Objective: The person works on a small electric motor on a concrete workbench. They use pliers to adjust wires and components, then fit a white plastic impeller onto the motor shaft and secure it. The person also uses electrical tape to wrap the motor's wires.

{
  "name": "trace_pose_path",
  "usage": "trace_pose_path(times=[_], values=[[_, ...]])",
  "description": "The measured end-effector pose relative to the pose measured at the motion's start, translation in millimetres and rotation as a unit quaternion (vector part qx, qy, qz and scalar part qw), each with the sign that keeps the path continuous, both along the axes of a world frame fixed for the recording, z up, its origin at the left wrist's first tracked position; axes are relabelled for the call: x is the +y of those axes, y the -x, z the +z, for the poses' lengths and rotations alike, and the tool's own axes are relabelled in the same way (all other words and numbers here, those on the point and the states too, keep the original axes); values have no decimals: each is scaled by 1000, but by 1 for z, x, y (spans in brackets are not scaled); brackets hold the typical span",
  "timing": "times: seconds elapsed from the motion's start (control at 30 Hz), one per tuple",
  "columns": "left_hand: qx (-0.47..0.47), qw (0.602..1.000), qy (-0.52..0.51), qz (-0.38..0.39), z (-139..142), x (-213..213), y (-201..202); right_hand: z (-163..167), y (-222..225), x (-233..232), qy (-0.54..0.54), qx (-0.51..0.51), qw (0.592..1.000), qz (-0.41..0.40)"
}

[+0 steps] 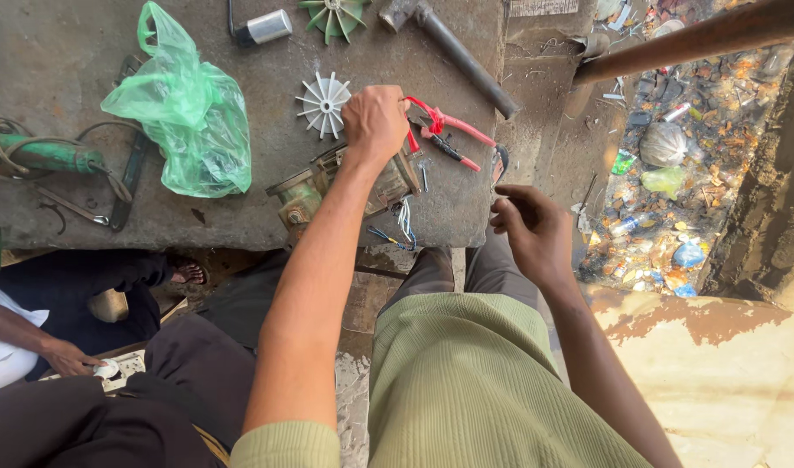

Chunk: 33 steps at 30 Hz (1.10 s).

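— Motor housing [345,186], that was what I had under my left hand [375,121] — it sat at the near edge of the desk [59,52], loose wires [404,221] hanging off its front over the drop.

— What worried you about it?

— It sat so close to the edge. I judged that a hard push from my palm could have tipped it off toward my lap, and those dangling wires might have snagged or torn. The red-handled pliers [445,134] lay just beside my knuckles too — a careless sweep could have knocked them off.

— How was your left arm set?

— Stretched straight out from the shoulder, wrist bent down, fingers curled together over the top of the housing. Whether they truly gripped it or only pressed, I cannot tell from above.

— And the right?

— My right hand [531,230] hung off the desk's corner, above my knee, holding nothing; fingers loosely curled, a little apart. The white fan wheel [323,106] lay just beyond my left hand, the green plastic bag [189,113] well off to the side.
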<state>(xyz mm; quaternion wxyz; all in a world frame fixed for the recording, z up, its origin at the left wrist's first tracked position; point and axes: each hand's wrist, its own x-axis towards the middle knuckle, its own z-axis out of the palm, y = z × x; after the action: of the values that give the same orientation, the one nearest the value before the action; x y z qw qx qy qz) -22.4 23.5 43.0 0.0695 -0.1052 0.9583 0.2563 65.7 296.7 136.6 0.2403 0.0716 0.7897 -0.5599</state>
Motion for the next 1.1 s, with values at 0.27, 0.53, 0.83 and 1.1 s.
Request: trace_pose_path(times=[0.27,0.53,0.83,1.1], values=[[-143,985,85,-40,6,-6,51,-41,45,-26,2,28,1000,-7],[-47,992,-66,-101,32,13,42,-58,101,-102,68,80,991,82],[-43,992,-111,33,33,-10,28,-48,120,-132,2,41,977,207],[11,996,-62,66,15,-2,-5,-70,135,-147,38,-247,963,100]])
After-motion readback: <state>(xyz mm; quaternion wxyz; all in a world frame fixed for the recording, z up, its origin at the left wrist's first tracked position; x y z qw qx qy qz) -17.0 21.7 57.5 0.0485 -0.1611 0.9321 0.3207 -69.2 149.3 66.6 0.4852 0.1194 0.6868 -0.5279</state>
